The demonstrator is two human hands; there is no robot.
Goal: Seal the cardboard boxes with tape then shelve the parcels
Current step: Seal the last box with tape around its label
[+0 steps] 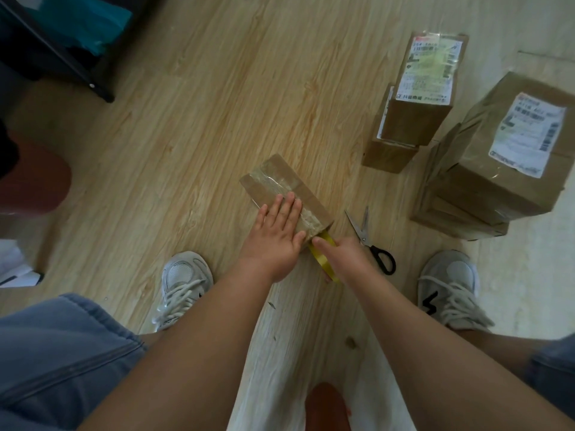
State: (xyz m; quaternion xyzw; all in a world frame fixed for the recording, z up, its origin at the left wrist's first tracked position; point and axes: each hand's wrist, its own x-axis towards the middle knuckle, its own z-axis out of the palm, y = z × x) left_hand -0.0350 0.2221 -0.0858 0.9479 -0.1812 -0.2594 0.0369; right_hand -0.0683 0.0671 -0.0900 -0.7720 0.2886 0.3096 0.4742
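My left grip (277, 234) flat, fingers straight, pressing box (273, 178). Right grip (339, 259) curled round tape roll (322, 259) just beside it. Gotta pull strip taut, smooth toward roll, no bubbles.

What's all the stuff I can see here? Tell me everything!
small box: one, brown, clear tape along its top, on the floor in the middle
tape roll: one, yellow, at the small box's near end
scissors: one pair, silver blades and black handles, on the floor right of the small box
parcel stacks: two, brown with white labels, on the floor at right
frame: one, black, top left
floor: one, light wood
shoes: two, grey-white, either side of the arms
left hand: one, fingers flat on the small box
right hand: one, gripping the tape roll
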